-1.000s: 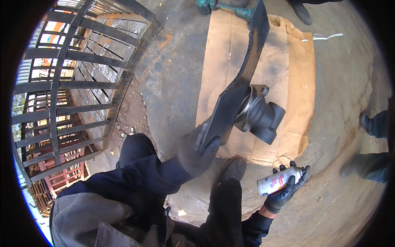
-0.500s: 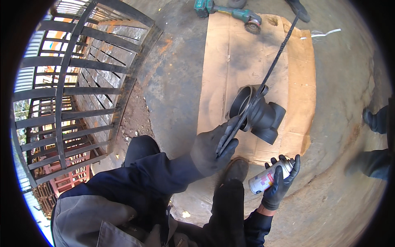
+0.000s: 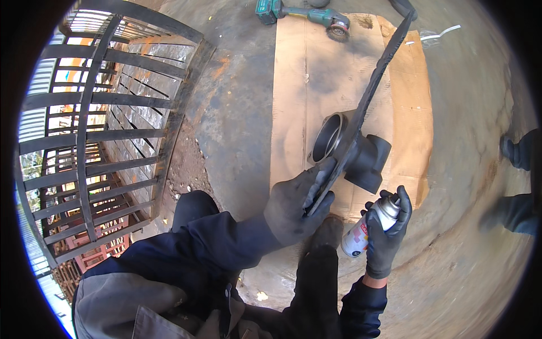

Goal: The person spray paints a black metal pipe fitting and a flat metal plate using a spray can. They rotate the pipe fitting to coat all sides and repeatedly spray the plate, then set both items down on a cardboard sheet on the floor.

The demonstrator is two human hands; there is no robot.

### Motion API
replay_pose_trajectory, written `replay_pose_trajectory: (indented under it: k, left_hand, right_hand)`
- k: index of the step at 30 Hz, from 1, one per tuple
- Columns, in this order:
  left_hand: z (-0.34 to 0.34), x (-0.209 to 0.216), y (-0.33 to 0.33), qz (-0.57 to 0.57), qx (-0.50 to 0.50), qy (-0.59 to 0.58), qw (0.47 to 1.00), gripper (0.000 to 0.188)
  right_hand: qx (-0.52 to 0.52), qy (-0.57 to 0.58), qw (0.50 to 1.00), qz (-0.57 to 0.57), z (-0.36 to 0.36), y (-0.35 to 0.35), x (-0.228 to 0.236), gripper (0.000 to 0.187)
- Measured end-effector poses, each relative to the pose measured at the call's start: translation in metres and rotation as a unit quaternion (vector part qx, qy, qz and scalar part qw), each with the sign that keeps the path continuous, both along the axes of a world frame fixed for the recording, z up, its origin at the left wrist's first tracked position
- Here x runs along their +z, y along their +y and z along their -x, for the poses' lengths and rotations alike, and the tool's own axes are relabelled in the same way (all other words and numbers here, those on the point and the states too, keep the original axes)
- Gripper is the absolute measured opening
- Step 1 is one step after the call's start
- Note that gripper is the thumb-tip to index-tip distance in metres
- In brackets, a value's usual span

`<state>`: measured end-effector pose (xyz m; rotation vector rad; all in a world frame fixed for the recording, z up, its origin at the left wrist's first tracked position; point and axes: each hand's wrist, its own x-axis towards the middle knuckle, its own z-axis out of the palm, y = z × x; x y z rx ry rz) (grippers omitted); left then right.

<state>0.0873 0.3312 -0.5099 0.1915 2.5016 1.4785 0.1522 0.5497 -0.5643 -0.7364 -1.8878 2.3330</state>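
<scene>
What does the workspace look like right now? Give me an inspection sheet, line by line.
Surface: cardboard sheet on stained concrete ground, dark overspray on it.
Job's things: black metal part, a long flat blade with a round hub, held edge-on above the cardboard; spray can.
Clutter: green angle grinder at the cardboard's far edge.
Hands: gloved left hand grips the blade's lower end; gloved right hand holds the can.
Cables: nothing seen.
Surroundings: dark metal grille on the left; another person's feet on the right.
</scene>
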Motion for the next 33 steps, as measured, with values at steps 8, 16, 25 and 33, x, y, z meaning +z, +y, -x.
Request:
replay_pose_trajectory:
  k: [8,16,25,33]
  left_hand:
    - [0.013,0.014,0.0,0.008,-0.004,-0.106,0.994,0.062]
    - [0.013,-0.005,0.011,-0.002,-0.042,0.059,0.997,0.06]
    - [0.024,0.001,-0.001,-0.139,0.025,-0.151,0.978,0.068]
    - [0.042,-0.01,-0.015,-0.091,-0.124,-0.101,0.983,0.094]
  right_hand:
    - [0.029,0.013,0.999,-0.005,0.011,-0.004,-0.003,0.082]
    - [0.069,0.038,0.994,-0.078,0.014,-0.008,-0.012,0.08]
    - [0.078,0.037,0.991,-0.102,0.023,-0.005,-0.015,0.077]
    - [0.077,0.038,0.993,-0.084,0.023,-0.008,-0.024,0.078]
